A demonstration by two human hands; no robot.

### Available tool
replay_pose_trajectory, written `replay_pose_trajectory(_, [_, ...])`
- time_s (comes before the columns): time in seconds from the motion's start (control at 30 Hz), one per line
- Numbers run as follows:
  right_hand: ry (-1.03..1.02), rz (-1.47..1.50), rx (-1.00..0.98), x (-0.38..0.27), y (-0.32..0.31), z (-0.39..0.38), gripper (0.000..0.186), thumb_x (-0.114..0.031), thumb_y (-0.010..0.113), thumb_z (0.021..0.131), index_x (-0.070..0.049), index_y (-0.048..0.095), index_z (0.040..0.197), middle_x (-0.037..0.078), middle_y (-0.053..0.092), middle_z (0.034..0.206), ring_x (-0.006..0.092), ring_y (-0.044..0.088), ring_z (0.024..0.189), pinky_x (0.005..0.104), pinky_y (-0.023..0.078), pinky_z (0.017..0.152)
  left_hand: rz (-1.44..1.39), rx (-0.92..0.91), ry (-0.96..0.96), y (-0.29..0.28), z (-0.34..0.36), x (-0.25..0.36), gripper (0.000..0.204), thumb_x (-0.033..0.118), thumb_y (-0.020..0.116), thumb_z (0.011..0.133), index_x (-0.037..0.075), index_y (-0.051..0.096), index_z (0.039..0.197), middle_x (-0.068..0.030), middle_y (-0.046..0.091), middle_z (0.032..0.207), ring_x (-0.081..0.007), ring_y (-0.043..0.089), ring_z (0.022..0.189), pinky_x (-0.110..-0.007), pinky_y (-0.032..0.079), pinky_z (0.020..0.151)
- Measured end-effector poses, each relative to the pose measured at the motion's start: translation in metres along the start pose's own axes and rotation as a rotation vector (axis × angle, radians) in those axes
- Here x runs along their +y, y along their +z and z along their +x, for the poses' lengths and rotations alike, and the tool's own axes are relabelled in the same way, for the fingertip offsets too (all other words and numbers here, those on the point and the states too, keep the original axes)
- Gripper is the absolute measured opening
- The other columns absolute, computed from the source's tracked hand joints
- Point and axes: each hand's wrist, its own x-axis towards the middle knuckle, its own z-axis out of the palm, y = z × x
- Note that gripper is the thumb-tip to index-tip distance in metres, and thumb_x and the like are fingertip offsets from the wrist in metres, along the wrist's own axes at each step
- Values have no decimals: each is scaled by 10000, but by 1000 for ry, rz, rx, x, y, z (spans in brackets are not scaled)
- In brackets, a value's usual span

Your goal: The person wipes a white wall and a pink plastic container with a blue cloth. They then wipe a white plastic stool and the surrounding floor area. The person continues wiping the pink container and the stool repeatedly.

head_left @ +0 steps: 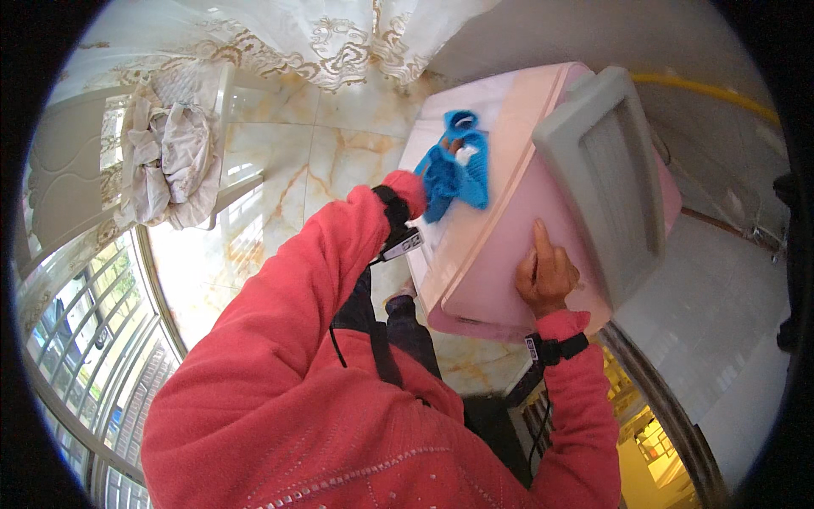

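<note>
Two hands on a pink appliance (509,254): left fingers (458,151) gripping blue cloth (458,174), right fingers (540,242) open, flat.

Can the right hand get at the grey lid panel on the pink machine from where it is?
Probably yes. The right hand rests on the pink machine just beside the grey lid panel, with nothing between them. The left hand, in a blue cloth, is further along.

Cloth (458,165) lies on the appliance (509,246), perhaps left of its lid (606,178).
</note>
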Motion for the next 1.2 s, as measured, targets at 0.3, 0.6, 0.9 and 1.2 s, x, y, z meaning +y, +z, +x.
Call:
replay_pose_trajectory(0.3, [-41, -13, 19, 0, -1, 2, 481, -91, 577, 760, -37, 608, 1237, 33, 412, 614, 207, 417, 474, 350, 341, 413, -251, 427, 152, -4, 79, -3, 424, 296, 608, 824, 66, 562, 1177, -201, 610, 1140, -329, 587, 1068, -423, 468, 887])
replay_pose_trajectory(0.6, [-1, 5, -54, -1, -6, -2, 471, -80, 567, 791, -15, 587, 1256, 54, 444, 656, 215, 449, 502, 338, 380, 439, -485, 378, 150, 77, -36, -24, 482, 271, 590, 856, 61, 482, 1276, -208, 566, 1225, -307, 550, 1137, -407, 440, 938])
replay_pose_trajectory(0.9, [-27, 47, 28, -2, -3, 1, 469, -61, 575, 800, -33, 584, 1268, 63, 449, 673, 222, 478, 519, 346, 430, 471, -494, 777, 407, 66, -61, 41, 550, 246, 572, 888, 57, 401, 1375, -215, 523, 1311, -284, 514, 1206, -391, 412, 990])
replay_pose_trajectory(1.2, [-51, 11, 142, -1, 2, 0, 456, -41, 575, 797, -79, 607, 1250, 57, 482, 691, 225, 516, 547, 333, 449, 491, -531, 551, 271, 158, -144, -8, 607, 226, 572, 884, 35, 344, 1413, -241, 452, 1370, -334, 477, 1243, -401, 403, 1015])
